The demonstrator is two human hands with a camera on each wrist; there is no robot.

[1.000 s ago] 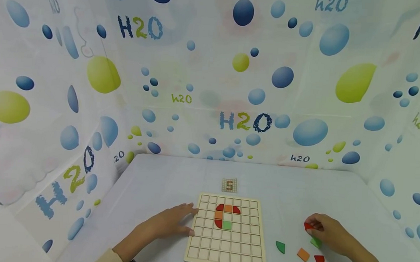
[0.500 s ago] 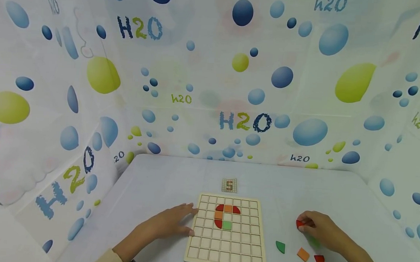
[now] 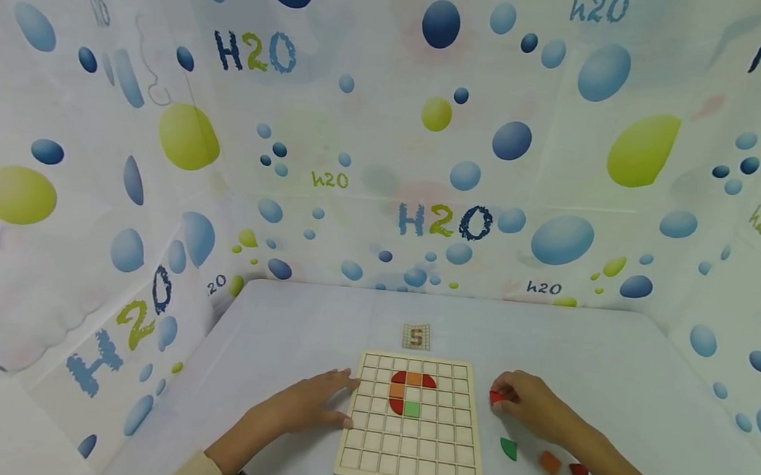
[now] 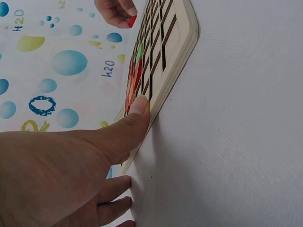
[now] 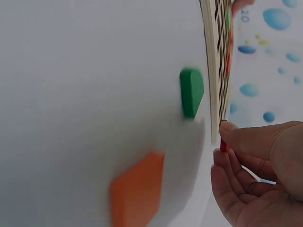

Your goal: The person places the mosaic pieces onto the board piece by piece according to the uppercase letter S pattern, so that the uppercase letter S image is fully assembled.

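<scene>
In the head view, my left hand (image 3: 311,404) rests at the left edge of a wooden grid board (image 3: 427,465), fingers extended. The left wrist view shows its thumb (image 4: 139,105) lying on the rim. My right hand (image 3: 530,403) pinches a small red piece (image 3: 496,397) between thumb and fingertips, just right of the board. On the grid sit red quarter-round pieces, two orange squares (image 3: 414,378) and a light green square (image 3: 412,409). Nearest below the right hand lies a dark green quarter-round piece (image 3: 508,449).
An orange square (image 3: 549,463) and a red quarter-round piece (image 3: 578,473) lie under and beside the right forearm. Behind the board is a small pattern card (image 3: 416,336) with an S-like figure. A patterned curtain (image 3: 374,121) surrounds the white table (image 3: 323,314).
My right hand has moved left with the red piece, from the loose pieces to beside the board. The light green piece under it is now hidden. My left hand stays put.
</scene>
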